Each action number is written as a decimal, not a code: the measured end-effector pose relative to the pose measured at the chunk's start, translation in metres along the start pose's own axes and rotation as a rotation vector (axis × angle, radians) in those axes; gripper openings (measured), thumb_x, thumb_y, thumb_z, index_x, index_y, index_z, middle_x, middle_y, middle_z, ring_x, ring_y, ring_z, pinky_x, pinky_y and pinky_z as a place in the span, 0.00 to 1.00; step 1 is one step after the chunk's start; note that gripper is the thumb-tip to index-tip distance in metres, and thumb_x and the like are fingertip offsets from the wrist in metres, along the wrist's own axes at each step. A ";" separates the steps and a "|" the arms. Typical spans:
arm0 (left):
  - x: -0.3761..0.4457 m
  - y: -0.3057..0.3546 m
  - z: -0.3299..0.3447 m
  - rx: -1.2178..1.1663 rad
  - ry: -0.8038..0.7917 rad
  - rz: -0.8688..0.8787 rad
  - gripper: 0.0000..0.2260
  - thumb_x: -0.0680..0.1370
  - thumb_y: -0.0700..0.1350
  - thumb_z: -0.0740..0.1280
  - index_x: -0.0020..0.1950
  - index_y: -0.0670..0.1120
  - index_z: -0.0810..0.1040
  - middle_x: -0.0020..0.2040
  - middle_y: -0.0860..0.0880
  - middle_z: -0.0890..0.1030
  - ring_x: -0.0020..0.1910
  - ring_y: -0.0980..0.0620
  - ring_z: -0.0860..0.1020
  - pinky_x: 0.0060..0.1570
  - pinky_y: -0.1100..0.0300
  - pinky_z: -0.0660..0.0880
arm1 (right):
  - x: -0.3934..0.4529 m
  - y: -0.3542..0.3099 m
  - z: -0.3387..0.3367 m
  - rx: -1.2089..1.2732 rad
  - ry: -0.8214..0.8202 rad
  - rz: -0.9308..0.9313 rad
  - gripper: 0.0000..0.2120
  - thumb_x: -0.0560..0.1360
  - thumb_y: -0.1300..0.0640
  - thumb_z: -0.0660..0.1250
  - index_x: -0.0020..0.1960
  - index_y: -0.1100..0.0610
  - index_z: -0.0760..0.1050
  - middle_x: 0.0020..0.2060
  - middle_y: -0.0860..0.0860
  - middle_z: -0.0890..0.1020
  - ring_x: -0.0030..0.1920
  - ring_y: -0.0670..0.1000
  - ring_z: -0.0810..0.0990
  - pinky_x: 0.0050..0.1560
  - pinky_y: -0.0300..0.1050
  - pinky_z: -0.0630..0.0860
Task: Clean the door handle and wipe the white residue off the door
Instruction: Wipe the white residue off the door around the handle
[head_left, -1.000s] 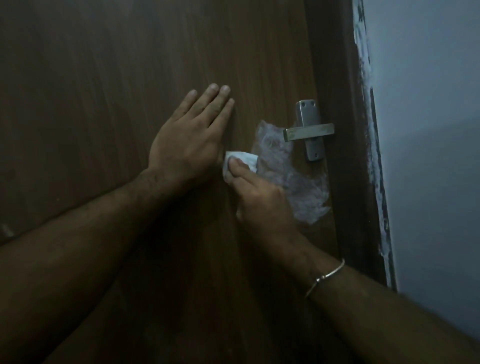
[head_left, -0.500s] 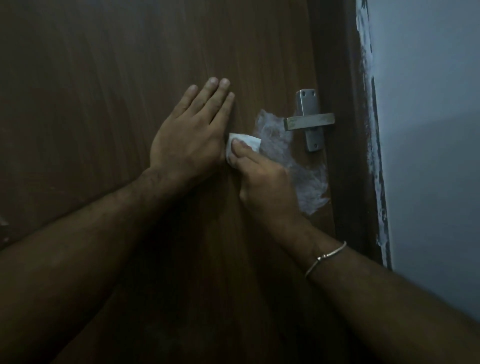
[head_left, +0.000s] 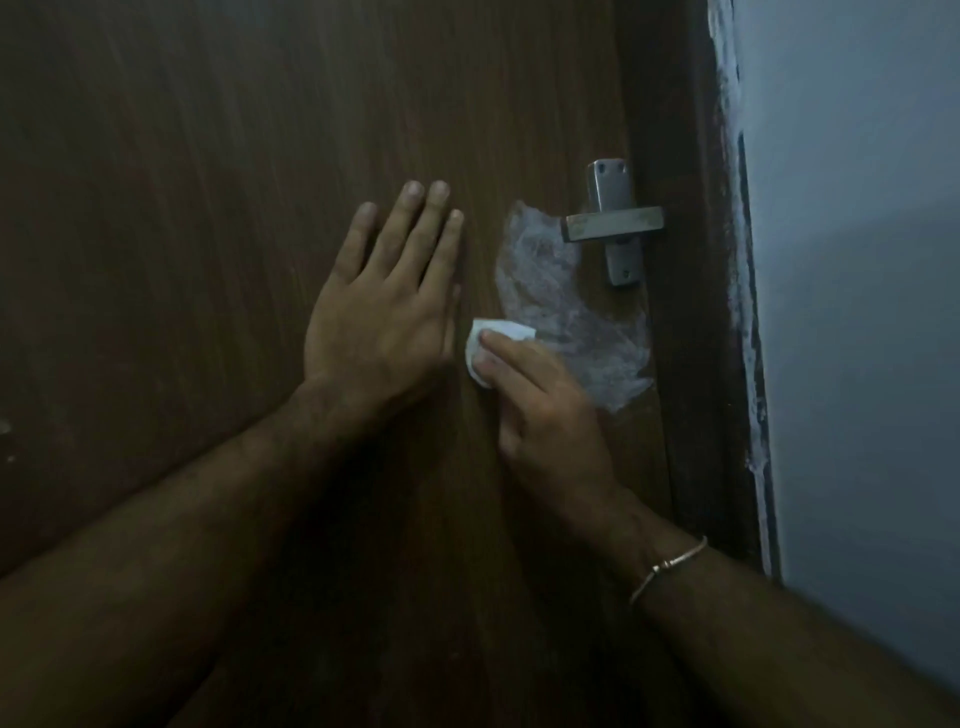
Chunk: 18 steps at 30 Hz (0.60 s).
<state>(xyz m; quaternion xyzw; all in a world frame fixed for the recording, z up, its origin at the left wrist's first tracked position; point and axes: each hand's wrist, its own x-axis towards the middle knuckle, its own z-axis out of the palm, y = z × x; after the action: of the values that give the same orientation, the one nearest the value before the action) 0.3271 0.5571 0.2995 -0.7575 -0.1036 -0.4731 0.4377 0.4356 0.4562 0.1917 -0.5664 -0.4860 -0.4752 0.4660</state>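
Head view: dark brown door (head_left: 218, 156), seen up close in dim light. Left hand (head_left: 379, 306) flat on the wood, fingers straight and close together, holding nothing. Right hand (head_left: 545, 415) just beside it, fingers bent over a small white wipe (head_left: 491, 345), pressing it on the door. Wipe sits between the two hands, at the left lower edge of the residue (head_left: 561, 317). Residue: a thin white smeary patch, running from just left of the handle (head_left: 615, 223) down to the right, partly hidden behind the right hand. Handle: grey metal, a flat bar pointing left and right across a tall narrow plate, up and to the right of the wipe, not touched by either hand. Thin metal bangle (head_left: 670, 566) round the right wrist. Dark frame (head_left: 691, 364) right of the door, with rough white marks down its outer edge. Pale wall (head_left: 857, 312) past that.
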 end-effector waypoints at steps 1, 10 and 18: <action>-0.001 0.002 0.001 0.004 0.004 -0.010 0.27 0.84 0.54 0.42 0.81 0.42 0.51 0.82 0.42 0.50 0.81 0.45 0.47 0.79 0.44 0.47 | 0.004 0.001 0.001 0.008 0.008 0.014 0.17 0.75 0.70 0.66 0.63 0.64 0.78 0.63 0.59 0.79 0.66 0.56 0.75 0.71 0.48 0.69; -0.008 0.012 0.009 0.029 0.017 -0.051 0.29 0.84 0.56 0.44 0.82 0.42 0.48 0.82 0.42 0.47 0.81 0.44 0.45 0.78 0.41 0.45 | -0.009 0.008 0.007 0.018 0.058 0.084 0.17 0.77 0.67 0.65 0.65 0.63 0.77 0.63 0.60 0.78 0.65 0.58 0.75 0.67 0.52 0.72; -0.010 0.014 0.013 0.055 0.021 -0.038 0.31 0.83 0.58 0.44 0.81 0.41 0.48 0.82 0.40 0.46 0.81 0.43 0.44 0.78 0.42 0.43 | -0.019 0.019 -0.009 -0.060 0.047 0.236 0.14 0.76 0.67 0.65 0.60 0.63 0.80 0.59 0.58 0.79 0.61 0.56 0.76 0.62 0.48 0.75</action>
<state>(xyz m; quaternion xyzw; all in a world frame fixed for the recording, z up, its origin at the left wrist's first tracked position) 0.3378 0.5610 0.2817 -0.7382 -0.1265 -0.4861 0.4503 0.4523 0.4434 0.1727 -0.6223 -0.3904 -0.4444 0.5127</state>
